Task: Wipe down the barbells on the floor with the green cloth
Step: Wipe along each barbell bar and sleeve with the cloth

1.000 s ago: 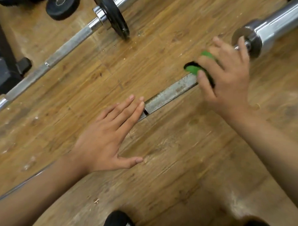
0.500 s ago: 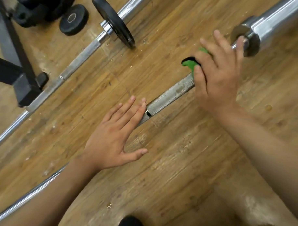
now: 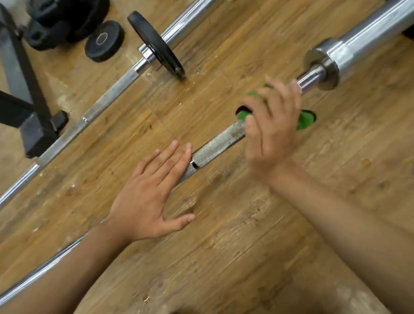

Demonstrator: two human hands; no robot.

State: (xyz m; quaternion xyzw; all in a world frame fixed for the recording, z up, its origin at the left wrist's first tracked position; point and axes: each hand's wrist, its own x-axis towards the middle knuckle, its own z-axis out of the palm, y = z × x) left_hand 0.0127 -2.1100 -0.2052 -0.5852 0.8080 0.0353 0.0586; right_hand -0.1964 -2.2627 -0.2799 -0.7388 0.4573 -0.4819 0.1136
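While the head view looks down on the wooden floor (image 3: 245, 240), the right hand (image 3: 271, 126) sits over the near barbell (image 3: 215, 146). Its grip is closed round the green cloth (image 3: 305, 120), which is bunched about the shaft and shows at both sides of the hand. The hand is blurred, so the lie of each finger is hard to read. This barbell lies on the floor and runs from lower left to upper right. The cloth is on it close to the collar, where the thick chrome sleeve (image 3: 369, 38) begins. The left hand (image 3: 153, 192) lies flat lower down the same bar, fingers straight and close together, thumb spread. The fingers rest across the knurled shaft, and the grip holds nothing. A second barbell (image 3: 109, 97) lies roughly parallel farther off, carrying a thin black plate (image 3: 156, 44) that stands on edge on the floor. A small black disc (image 3: 104, 41) lies flat near it, beside a heap of dark weights (image 3: 65, 13) at the top left. The foot of a black metal frame (image 3: 22, 108) stands just beside the second barbell at the left.
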